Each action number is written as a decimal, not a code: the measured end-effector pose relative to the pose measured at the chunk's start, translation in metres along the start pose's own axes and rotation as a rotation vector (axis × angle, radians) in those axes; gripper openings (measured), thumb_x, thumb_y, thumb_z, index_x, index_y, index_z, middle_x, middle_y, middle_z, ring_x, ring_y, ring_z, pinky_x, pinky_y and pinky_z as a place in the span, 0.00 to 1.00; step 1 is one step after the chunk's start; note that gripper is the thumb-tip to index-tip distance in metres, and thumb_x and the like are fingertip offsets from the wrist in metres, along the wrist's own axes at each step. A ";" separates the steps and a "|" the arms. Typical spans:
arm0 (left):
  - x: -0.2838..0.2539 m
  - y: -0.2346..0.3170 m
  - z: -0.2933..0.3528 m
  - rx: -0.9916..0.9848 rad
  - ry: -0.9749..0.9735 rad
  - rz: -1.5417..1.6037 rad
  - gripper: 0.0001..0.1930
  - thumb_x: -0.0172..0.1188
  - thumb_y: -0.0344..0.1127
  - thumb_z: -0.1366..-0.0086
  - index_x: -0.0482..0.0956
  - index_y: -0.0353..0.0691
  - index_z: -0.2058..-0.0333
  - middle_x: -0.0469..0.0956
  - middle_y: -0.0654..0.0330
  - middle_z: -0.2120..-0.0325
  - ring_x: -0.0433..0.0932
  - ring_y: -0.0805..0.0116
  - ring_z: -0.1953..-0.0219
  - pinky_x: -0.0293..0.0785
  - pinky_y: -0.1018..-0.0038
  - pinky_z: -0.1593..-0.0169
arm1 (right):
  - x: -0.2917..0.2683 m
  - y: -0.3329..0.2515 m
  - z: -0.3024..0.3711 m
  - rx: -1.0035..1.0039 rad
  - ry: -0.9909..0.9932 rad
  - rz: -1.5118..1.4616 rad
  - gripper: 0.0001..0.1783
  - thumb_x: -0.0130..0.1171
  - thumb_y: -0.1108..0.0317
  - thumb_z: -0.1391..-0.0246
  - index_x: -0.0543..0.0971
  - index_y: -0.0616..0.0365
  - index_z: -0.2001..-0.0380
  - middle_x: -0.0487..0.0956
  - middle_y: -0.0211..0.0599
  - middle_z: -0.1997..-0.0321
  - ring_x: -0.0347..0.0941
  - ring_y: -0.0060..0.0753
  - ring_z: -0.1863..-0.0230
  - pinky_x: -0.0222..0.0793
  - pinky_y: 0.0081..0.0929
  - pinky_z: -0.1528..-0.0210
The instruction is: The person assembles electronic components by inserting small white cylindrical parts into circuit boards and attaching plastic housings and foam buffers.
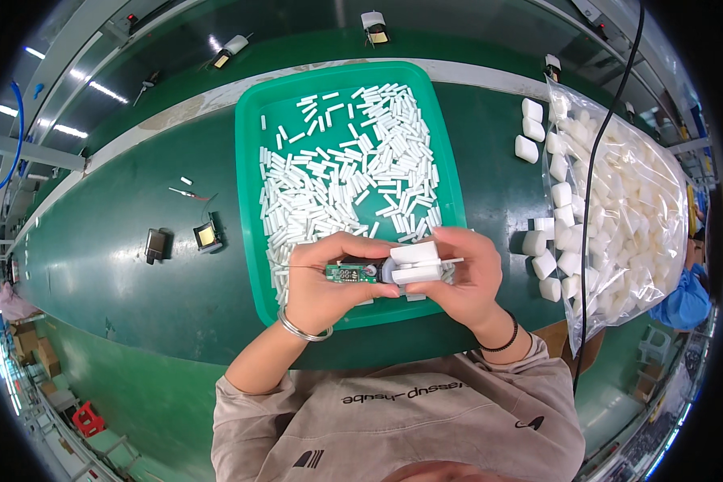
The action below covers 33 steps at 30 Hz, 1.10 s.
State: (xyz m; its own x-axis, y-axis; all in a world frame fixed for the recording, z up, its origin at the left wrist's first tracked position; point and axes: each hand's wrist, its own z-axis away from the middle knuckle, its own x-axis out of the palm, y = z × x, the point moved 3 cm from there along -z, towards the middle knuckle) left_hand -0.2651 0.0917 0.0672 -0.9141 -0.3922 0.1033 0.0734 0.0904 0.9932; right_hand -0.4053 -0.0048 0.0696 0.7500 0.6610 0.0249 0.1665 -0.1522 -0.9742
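Over the near part of a green tray (247, 161), both hands meet on one small assembly. Fingers and thumb of my left hand (312, 277) pinch the end with a green circuit board (347, 273), next to a dark round part. My right hand (475, 277) is closed around two white, foam-like blocks (415, 265) at the other end. A thin white stick (455, 260) pokes out between them toward the right palm. Many short white rods (321, 193) lie loose in the tray beneath. My fingers hide parts of the assembly.
Right of the tray lies a clear plastic bag (618, 217) full of white blocks, with loose blocks (527, 149) beside it. A black cable (593, 177) hangs across the bag. On the left are two dark small modules (209, 234). Similar assemblies (374, 29) sit on the far green surface.
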 end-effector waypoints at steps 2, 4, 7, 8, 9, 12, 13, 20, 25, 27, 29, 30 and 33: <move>0.000 -0.002 0.000 -0.017 -0.031 -0.023 0.19 0.71 0.23 0.64 0.77 0.34 0.69 0.78 0.58 0.70 0.77 0.71 0.65 0.73 0.78 0.59 | -0.003 0.005 0.002 -0.218 -0.073 0.151 0.17 0.69 0.72 0.66 0.76 0.62 0.69 0.78 0.40 0.70 0.75 0.34 0.67 0.71 0.24 0.66; -0.002 -0.003 -0.001 -0.034 -0.058 -0.048 0.19 0.71 0.23 0.64 0.76 0.34 0.69 0.78 0.59 0.70 0.77 0.72 0.64 0.73 0.78 0.59 | -0.002 0.006 -0.004 -0.285 -0.128 0.171 0.18 0.69 0.71 0.68 0.76 0.61 0.70 0.78 0.39 0.69 0.75 0.36 0.67 0.70 0.24 0.67; -0.002 -0.004 -0.003 -0.103 -0.071 0.014 0.20 0.70 0.23 0.63 0.75 0.34 0.68 0.78 0.59 0.70 0.76 0.72 0.64 0.72 0.78 0.58 | -0.001 0.006 -0.006 -0.363 -0.187 0.206 0.20 0.70 0.71 0.70 0.75 0.59 0.69 0.78 0.38 0.68 0.74 0.38 0.67 0.69 0.26 0.67; -0.003 -0.004 -0.003 -0.105 -0.067 0.027 0.19 0.70 0.22 0.63 0.74 0.35 0.68 0.78 0.59 0.69 0.76 0.72 0.63 0.73 0.77 0.58 | 0.000 0.006 -0.007 -0.374 -0.196 0.222 0.22 0.70 0.72 0.71 0.74 0.57 0.67 0.78 0.38 0.67 0.74 0.38 0.66 0.68 0.28 0.66; -0.003 -0.004 -0.003 -0.107 -0.063 0.040 0.19 0.70 0.22 0.62 0.73 0.35 0.69 0.77 0.59 0.69 0.76 0.72 0.63 0.73 0.77 0.58 | 0.000 0.006 -0.006 -0.379 -0.201 0.213 0.22 0.70 0.72 0.71 0.74 0.57 0.67 0.78 0.38 0.67 0.74 0.38 0.66 0.68 0.28 0.66; -0.002 -0.001 -0.003 -0.085 -0.032 0.024 0.17 0.69 0.22 0.62 0.73 0.35 0.71 0.78 0.57 0.69 0.76 0.72 0.63 0.73 0.77 0.58 | 0.001 0.010 -0.006 -0.395 -0.144 0.155 0.25 0.69 0.74 0.70 0.70 0.55 0.64 0.78 0.38 0.66 0.72 0.40 0.65 0.67 0.30 0.64; -0.001 -0.003 -0.003 -0.098 -0.031 0.031 0.17 0.69 0.22 0.62 0.73 0.35 0.71 0.78 0.57 0.69 0.76 0.72 0.63 0.72 0.77 0.58 | -0.001 0.008 -0.006 -0.410 -0.150 0.220 0.27 0.69 0.75 0.70 0.68 0.54 0.63 0.77 0.38 0.65 0.72 0.40 0.65 0.66 0.31 0.64; 0.001 -0.004 -0.002 -0.101 -0.018 0.004 0.17 0.70 0.24 0.62 0.73 0.34 0.72 0.78 0.58 0.70 0.76 0.73 0.64 0.72 0.79 0.59 | -0.006 0.012 -0.003 -0.098 -0.145 -0.054 0.15 0.65 0.80 0.65 0.69 0.61 0.73 0.78 0.46 0.66 0.75 0.34 0.65 0.70 0.24 0.63; -0.001 -0.002 -0.001 -0.146 -0.016 0.018 0.16 0.71 0.26 0.63 0.75 0.37 0.73 0.78 0.59 0.69 0.75 0.74 0.65 0.71 0.77 0.58 | -0.006 0.017 -0.001 -0.151 -0.144 -0.111 0.19 0.67 0.80 0.69 0.67 0.59 0.76 0.78 0.45 0.68 0.74 0.36 0.61 0.69 0.27 0.60; -0.001 -0.002 -0.001 -0.118 -0.022 -0.012 0.17 0.71 0.26 0.63 0.75 0.37 0.72 0.78 0.60 0.69 0.75 0.74 0.65 0.70 0.77 0.58 | -0.005 0.017 -0.001 -0.171 -0.137 -0.089 0.19 0.68 0.78 0.68 0.67 0.58 0.74 0.78 0.44 0.68 0.72 0.36 0.58 0.68 0.28 0.59; -0.003 0.000 0.001 -0.092 -0.048 -0.065 0.17 0.71 0.27 0.61 0.74 0.38 0.71 0.77 0.61 0.69 0.75 0.75 0.65 0.70 0.77 0.58 | -0.003 0.016 -0.002 -0.191 -0.129 -0.066 0.20 0.69 0.75 0.68 0.67 0.58 0.73 0.78 0.43 0.69 0.71 0.37 0.55 0.67 0.29 0.58; -0.007 0.002 -0.001 -0.092 -0.050 -0.068 0.17 0.71 0.27 0.61 0.74 0.38 0.71 0.77 0.61 0.69 0.75 0.75 0.65 0.70 0.77 0.58 | -0.001 0.015 -0.003 -0.208 -0.118 0.010 0.22 0.69 0.71 0.66 0.67 0.59 0.69 0.78 0.44 0.66 0.69 0.37 0.54 0.66 0.29 0.57; -0.037 0.013 -0.020 0.015 -0.078 -0.130 0.16 0.69 0.28 0.59 0.73 0.40 0.70 0.74 0.65 0.69 0.74 0.77 0.65 0.71 0.80 0.63 | 0.008 0.008 -0.010 -0.191 -0.051 0.089 0.28 0.68 0.64 0.64 0.66 0.61 0.60 0.76 0.44 0.60 0.67 0.37 0.54 0.65 0.30 0.58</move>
State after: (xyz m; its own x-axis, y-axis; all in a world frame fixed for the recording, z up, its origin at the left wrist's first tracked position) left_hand -0.2229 0.0894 0.0771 -0.9438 -0.3290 -0.0314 -0.0531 0.0572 0.9970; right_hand -0.3917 -0.0080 0.0638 0.7347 0.6742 -0.0753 0.2230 -0.3448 -0.9118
